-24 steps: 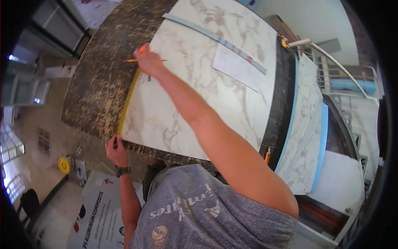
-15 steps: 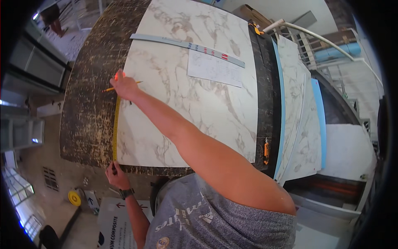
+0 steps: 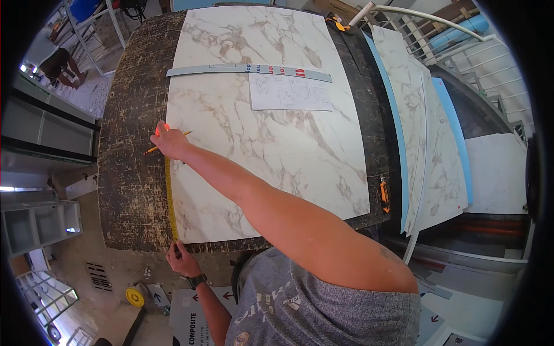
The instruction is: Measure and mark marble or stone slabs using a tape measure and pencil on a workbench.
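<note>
A white marble-patterned sheet [image 3: 288,167] lies on a dark, scuffed worktable [image 3: 133,190]. Along its left edge runs a yellow tape measure blade [image 3: 169,199]. My left hand [image 3: 183,262], below a wristwatch, pinches the blade's near end at the sheet's front left corner. Farther up that edge, my right hand [image 3: 170,143] is closed round the orange-red tape measure case [image 3: 166,128], mostly hidden by the fingers. A yellow pencil [image 3: 150,150] sticks out from under the same hand, pointing across the sheet edge.
A grey strip [image 3: 202,70] crosses the sheet, partly over a sketched paper [image 3: 277,98]. An orange utility knife [image 3: 384,195] lies right of the sheet; a yellow-black tool [image 3: 337,23] is at the far right corner. More marble-patterned sheets [image 3: 441,190] stand at right. Another person [image 3: 60,63] crouches far left.
The view has shifted, so the table sits lower and more of the person at far left shows. Both hands keep their hold along the sheet's left edge.
</note>
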A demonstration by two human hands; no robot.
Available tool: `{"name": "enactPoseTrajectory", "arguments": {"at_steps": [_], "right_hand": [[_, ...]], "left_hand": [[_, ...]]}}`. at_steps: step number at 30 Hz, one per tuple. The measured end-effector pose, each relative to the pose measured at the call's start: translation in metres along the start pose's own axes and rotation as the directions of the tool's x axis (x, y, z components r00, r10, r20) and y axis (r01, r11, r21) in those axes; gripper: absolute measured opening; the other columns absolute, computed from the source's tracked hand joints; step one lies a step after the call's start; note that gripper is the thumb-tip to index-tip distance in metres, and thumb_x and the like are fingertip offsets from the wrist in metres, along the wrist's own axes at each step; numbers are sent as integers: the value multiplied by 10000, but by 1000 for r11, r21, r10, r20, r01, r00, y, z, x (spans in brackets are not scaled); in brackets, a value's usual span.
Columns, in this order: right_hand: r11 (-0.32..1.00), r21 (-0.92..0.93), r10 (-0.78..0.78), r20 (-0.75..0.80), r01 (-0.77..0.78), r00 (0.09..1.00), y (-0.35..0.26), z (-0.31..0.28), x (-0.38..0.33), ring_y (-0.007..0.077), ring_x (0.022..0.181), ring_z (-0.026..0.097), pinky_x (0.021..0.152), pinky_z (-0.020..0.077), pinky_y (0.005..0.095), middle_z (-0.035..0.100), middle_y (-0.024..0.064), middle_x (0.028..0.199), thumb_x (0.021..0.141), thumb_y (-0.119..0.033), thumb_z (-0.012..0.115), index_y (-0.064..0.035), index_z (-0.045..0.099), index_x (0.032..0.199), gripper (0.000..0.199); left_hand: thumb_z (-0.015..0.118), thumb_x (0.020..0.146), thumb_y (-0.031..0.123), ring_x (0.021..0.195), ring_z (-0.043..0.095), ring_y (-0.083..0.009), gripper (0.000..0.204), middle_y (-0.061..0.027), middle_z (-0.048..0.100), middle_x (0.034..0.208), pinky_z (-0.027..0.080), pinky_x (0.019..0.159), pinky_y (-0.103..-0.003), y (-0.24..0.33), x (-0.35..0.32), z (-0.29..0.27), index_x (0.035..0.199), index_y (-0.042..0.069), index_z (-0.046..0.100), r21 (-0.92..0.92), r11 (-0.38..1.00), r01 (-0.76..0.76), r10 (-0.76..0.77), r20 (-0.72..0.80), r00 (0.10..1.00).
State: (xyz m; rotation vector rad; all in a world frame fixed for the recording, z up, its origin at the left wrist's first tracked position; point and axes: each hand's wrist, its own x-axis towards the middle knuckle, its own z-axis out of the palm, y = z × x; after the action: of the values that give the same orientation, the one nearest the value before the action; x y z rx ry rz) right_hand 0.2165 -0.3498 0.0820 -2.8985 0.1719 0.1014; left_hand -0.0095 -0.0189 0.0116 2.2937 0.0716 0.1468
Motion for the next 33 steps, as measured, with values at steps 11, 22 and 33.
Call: {"name": "enactPoseTrajectory", "arguments": {"at_steps": [11, 22, 33], "right_hand": [[1000, 11, 7, -36, -7, 999, -2, 10, 4, 337, 700, 699, 653, 593, 471, 414, 304, 1459, 1000, -126, 555, -133, 555, 1198, 198], [999, 14, -46, -80, 47, 996, 7, 22, 3, 403, 810, 709, 687, 586, 508, 407, 333, 1475, 1001, -153, 537, -160, 545, 1260, 259], [999, -39, -6, 39, 8, 999, -1, -1, 0, 367, 795, 720, 683, 596, 464, 386, 324, 1512, 1024, -131, 512, -153, 522, 1302, 279]], "left_hand": [[784, 951, 219, 730, 624, -215, 289, -116, 670, 990, 542, 650, -330, 6, 0, -7, 1149, 10, 771, 34, 999, -26, 25, 25, 999], [849, 868, 130, 681, 610, -200, 274, -92, 672, 964, 534, 596, -307, 4, 0, 2, 1119, 37, 789, 4, 993, -117, 117, -92, 989], [842, 894, 164, 657, 593, -180, 274, -85, 674, 972, 507, 568, -305, 3, 0, 2, 1128, 28, 792, -26, 996, -90, 87, -81, 993]]}}
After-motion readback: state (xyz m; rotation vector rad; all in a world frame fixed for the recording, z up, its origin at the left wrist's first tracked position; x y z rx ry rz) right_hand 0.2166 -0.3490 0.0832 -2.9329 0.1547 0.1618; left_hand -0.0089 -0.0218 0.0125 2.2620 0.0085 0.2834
